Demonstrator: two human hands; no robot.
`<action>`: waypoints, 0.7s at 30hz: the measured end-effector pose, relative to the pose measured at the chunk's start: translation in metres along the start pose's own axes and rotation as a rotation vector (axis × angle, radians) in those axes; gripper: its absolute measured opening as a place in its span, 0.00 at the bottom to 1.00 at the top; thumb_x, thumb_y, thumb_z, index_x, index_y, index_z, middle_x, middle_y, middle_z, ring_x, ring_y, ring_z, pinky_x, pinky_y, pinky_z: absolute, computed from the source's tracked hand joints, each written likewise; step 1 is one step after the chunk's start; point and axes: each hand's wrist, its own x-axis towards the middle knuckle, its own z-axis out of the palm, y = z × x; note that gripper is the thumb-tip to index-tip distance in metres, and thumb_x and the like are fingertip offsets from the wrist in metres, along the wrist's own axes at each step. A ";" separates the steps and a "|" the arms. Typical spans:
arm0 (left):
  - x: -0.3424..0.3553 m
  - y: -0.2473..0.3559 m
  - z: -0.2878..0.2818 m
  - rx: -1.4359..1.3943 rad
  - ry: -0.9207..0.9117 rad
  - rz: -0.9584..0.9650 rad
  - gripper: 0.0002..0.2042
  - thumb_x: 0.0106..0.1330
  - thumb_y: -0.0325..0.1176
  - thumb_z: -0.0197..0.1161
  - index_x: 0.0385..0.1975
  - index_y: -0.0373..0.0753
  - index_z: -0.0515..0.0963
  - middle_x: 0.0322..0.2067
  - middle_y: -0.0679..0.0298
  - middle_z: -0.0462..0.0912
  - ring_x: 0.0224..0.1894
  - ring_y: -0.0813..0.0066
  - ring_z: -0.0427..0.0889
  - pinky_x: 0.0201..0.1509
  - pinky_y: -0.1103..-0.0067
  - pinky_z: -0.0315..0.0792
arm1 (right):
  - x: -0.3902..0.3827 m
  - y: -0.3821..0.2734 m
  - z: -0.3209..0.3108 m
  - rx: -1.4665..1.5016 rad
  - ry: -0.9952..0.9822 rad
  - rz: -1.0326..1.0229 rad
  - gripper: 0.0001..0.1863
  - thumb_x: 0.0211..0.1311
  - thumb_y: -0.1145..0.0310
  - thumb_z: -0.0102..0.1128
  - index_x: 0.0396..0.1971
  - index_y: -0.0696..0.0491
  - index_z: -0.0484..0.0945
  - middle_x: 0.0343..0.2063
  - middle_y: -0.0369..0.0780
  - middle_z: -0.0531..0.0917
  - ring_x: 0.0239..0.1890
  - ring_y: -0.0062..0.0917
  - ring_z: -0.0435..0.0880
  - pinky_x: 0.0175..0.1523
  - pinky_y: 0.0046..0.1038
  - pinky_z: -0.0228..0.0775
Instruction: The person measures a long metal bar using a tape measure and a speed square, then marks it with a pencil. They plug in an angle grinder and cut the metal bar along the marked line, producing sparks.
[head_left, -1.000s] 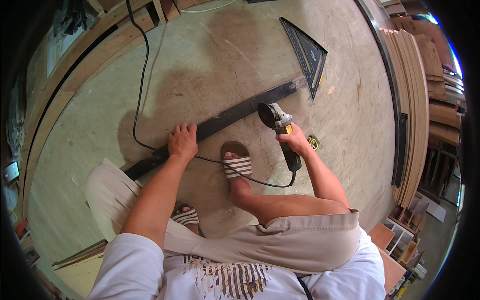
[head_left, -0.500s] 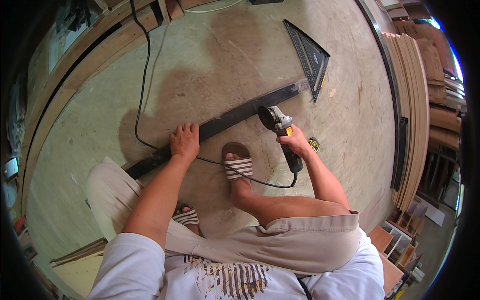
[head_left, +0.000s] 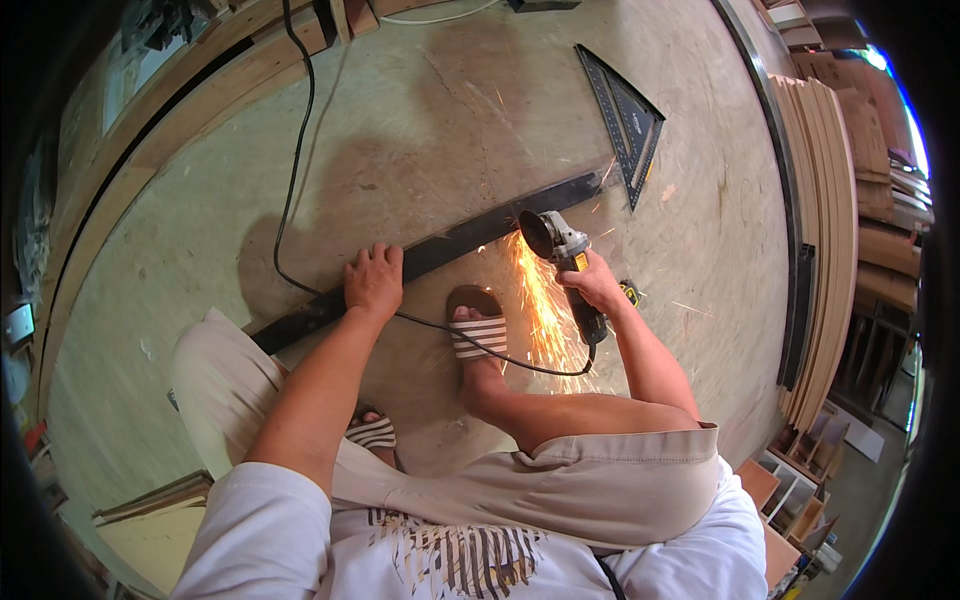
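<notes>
My left hand (head_left: 372, 280) grips a long black metal bar (head_left: 455, 235) lying diagonally on the floor. My right hand (head_left: 590, 280) holds a black, yellow and silver angle grinder (head_left: 565, 238), its disc at the bar's near edge. Orange sparks (head_left: 535, 300) spray toward me beside my sandalled foot (head_left: 475, 330). A black triangular square (head_left: 625, 130) lies just past the bar's far end. A yellow and black tape measure (head_left: 628, 294) is partly hidden behind my right hand. A black cord (head_left: 450, 327) runs from the grinder across my foot.
Wooden boards (head_left: 170, 150) run along the left. Stacked panels (head_left: 815, 250) stand on the right, with a dark metal length (head_left: 800, 310) alongside them. Small wooden box units (head_left: 800, 490) are at the lower right. Concrete floor (head_left: 220, 270) lies around me.
Bright sparks now pour from the grinder's disc, where earlier there were none. The view has shifted slightly; my hands keep almost the same places on bar and tool.
</notes>
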 end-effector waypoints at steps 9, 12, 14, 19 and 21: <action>0.000 -0.001 -0.001 -0.003 0.004 -0.003 0.12 0.64 0.33 0.58 0.46 0.45 0.69 0.47 0.61 0.74 0.53 0.58 0.75 0.53 0.57 0.71 | -0.002 -0.013 0.000 -0.055 -0.020 0.012 0.25 0.46 0.67 0.69 0.46 0.58 0.76 0.37 0.39 0.83 0.37 0.24 0.80 0.47 0.28 0.72; 0.001 -0.003 0.008 0.001 0.040 -0.003 0.20 0.56 0.34 0.68 0.47 0.45 0.69 0.47 0.60 0.74 0.53 0.58 0.74 0.51 0.58 0.71 | 0.003 -0.016 -0.002 -0.101 -0.016 0.077 0.24 0.46 0.67 0.69 0.46 0.58 0.76 0.36 0.39 0.83 0.36 0.24 0.80 0.47 0.28 0.72; 0.001 -0.003 0.009 0.003 0.049 -0.007 0.21 0.55 0.34 0.69 0.47 0.45 0.69 0.48 0.60 0.74 0.53 0.58 0.74 0.51 0.57 0.71 | 0.002 -0.019 -0.001 -0.039 -0.022 0.060 0.25 0.46 0.67 0.69 0.46 0.58 0.76 0.36 0.39 0.83 0.36 0.24 0.80 0.46 0.27 0.71; 0.002 -0.002 0.006 0.003 0.004 -0.012 0.22 0.55 0.36 0.70 0.48 0.45 0.69 0.48 0.61 0.74 0.54 0.58 0.74 0.51 0.57 0.71 | 0.003 -0.017 -0.001 -0.022 -0.023 0.000 0.25 0.46 0.68 0.68 0.47 0.57 0.76 0.35 0.38 0.83 0.36 0.23 0.78 0.46 0.27 0.71; 0.001 -0.003 0.006 0.006 -0.003 -0.016 0.22 0.55 0.37 0.71 0.48 0.45 0.69 0.48 0.61 0.74 0.54 0.58 0.74 0.52 0.57 0.71 | 0.001 -0.020 -0.001 0.056 -0.061 -0.001 0.25 0.46 0.67 0.68 0.47 0.58 0.76 0.35 0.38 0.82 0.36 0.23 0.78 0.46 0.26 0.71</action>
